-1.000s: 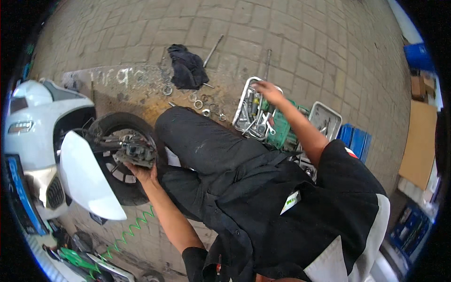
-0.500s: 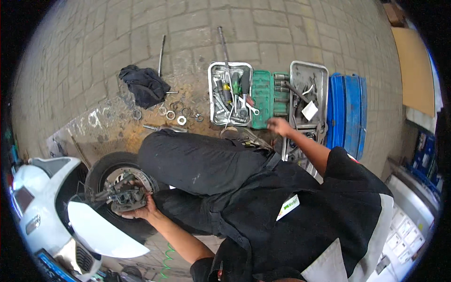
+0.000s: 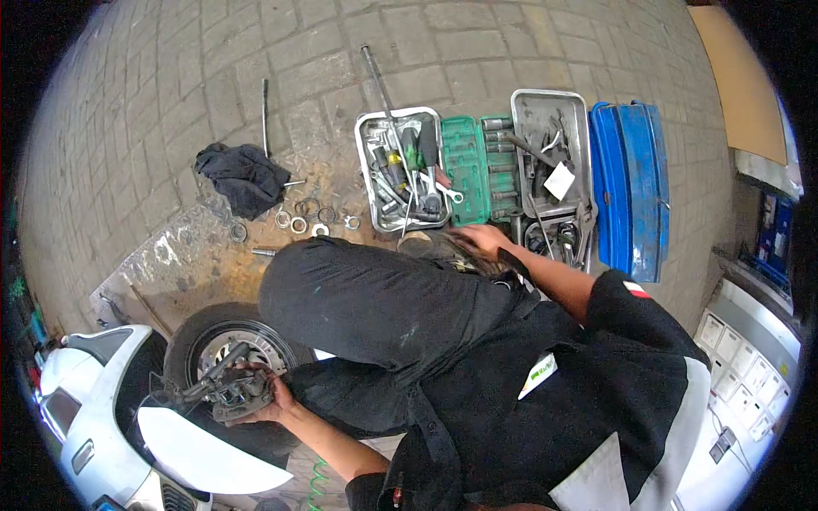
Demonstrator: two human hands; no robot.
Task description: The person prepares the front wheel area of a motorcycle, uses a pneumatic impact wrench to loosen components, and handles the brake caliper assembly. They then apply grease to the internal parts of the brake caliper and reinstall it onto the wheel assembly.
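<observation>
My left hand is wrapped round a dirty brake caliper, holding it in front of the wheel of a white scooter. The wheel's tyre and brake disc show behind the caliper. My right hand reaches down beside my thigh with its fingers stretched over a jumble of dark metal parts. Its fingertips are partly lost among them, and I make out nothing held there. Just beyond that hand lies a green socket case.
A metal tray holds screwdrivers, a ratchet and wrenches. Another metal tray carries tools and a white slip; a blue toolbox stands right of it. Several rings and a black cloth lie on the stained floor sheet, near a thin rod.
My right hand has moved left and nearer, from beside the green case to the parts by my thigh. My left hand still holds the caliper. The whole view has shifted slightly.
</observation>
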